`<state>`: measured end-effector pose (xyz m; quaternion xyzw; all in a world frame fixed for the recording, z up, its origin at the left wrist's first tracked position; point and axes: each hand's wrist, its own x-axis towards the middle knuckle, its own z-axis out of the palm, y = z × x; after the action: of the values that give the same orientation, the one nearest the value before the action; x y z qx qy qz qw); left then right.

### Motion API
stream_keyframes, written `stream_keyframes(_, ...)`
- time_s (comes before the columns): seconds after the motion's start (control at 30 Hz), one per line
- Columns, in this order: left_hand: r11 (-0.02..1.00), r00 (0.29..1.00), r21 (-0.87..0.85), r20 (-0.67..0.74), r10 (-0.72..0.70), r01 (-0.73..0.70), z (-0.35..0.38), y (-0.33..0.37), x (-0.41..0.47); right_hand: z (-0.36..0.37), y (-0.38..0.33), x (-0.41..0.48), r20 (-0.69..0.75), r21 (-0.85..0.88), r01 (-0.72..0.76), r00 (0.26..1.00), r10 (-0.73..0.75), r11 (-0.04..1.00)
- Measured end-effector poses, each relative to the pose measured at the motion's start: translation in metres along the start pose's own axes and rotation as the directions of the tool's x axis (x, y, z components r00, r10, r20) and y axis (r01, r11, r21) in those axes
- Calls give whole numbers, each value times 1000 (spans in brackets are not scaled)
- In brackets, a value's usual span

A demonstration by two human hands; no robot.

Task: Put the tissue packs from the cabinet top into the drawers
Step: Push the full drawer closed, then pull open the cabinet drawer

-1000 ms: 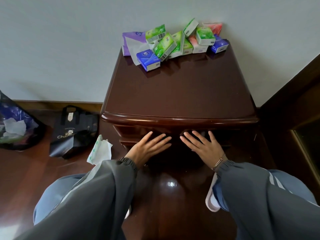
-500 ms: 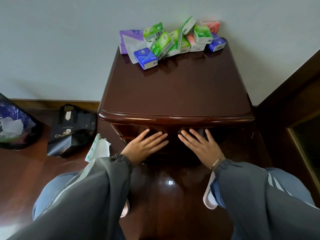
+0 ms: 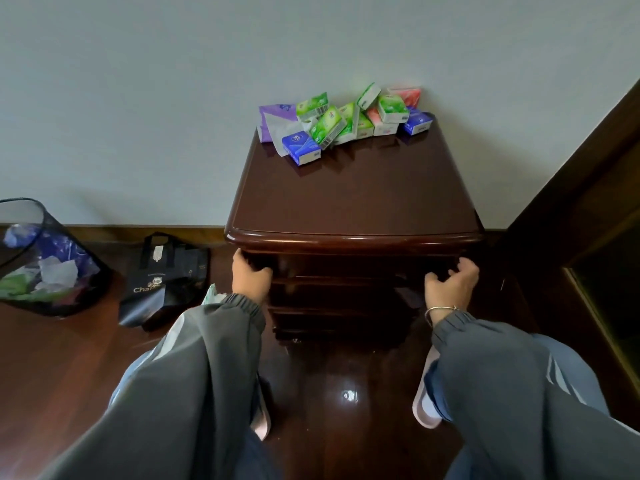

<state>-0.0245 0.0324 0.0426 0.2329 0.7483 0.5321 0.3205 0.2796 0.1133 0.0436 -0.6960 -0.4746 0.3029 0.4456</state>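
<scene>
A pile of several tissue packs (image 3: 341,121), green, blue, pink and purple, lies at the back of the dark wooden cabinet top (image 3: 353,199) against the wall. A blue pack (image 3: 300,147) sits at the pile's front left. Below the top's front edge are the dark drawer fronts (image 3: 341,296), which look closed. My left hand (image 3: 248,277) curls around the left end of the upper drawer front. My right hand (image 3: 452,284) grips its right end, with a bracelet at the wrist. Neither hand holds a pack.
A black mesh bin (image 3: 45,261) with rubbish stands on the floor at the left. A black tote bag (image 3: 166,282) leans beside the cabinet, with a tissue pack (image 3: 211,296) near it. Dark furniture (image 3: 588,237) borders the right side. My knees and slippers are below.
Both hands moved apart from the middle of the drawer front to its left and right ends and curled around them. The view pulled back and shifted, showing more of the wall and the bin.
</scene>
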Motion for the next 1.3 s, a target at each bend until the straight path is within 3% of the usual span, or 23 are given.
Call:
stream_keyframes(0.23, 999, 997, 30, 73, -23, 21, -12, 0, 5, -13, -11, 23, 111, -84, -108, 987, 117, 991)
stream_keyframes(0.37, 992, 990, 124, 127, -53, 37, -25, 1, 4, -26, -12, 23, 153, -29, -126, 980, 129, 992)
stream_keyframes(0.43, 982, 985, 184, 154, -77, 48, -33, 3, 1, -38, -13, 22, 169, -81, -120, 977, 132, 990)
stream_keyframes(0.63, 922, 932, 388, 334, -142, 1, -81, 12, -31, -93, -12, 15, 405, -338, 5, 903, 141, 941)
stream_keyframes(0.73, 763, 861, 633, 454, -227, -132, -102, 18, -52, -120, -11, -3, 513, -484, 166, 849, 125, 859)
stream_keyframes(0.77, 689, 865, 693, 461, -200, -210, -105, 20, -59, -125, -10, -10, 529, -516, 262, 847, 62, 816)
stream_keyframes(0.83, 591, 879, 704, 477, 18, -394, -104, 25, -73, -125, -12, -25, 583, -509, 498, 800, -145, 702)
stream_keyframes(0.93, 453, 785, 644, 543, 298, -617, -87, 41, -89, -107, -23, -43, 695, -464, 715, 660, -285, 522)
stream_keyframes(1.07, 329, 679, 594, 644, 353, -734, -43, 48, -113, -72, -36, -64, 751, -442, 734, 617, -236, 516)
stream_keyframes(1.2, 389, 739, 628, 558, 379, -674, -23, 43, -123, -58, -40, -75, 717, -423, 748, 621, -317, 511)
stream_keyframes(1.3, 410, 770, 652, 549, 325, -638, -26, 47, -122, -69, -41, -76, 720, -344, 750, 597, -354, 565)
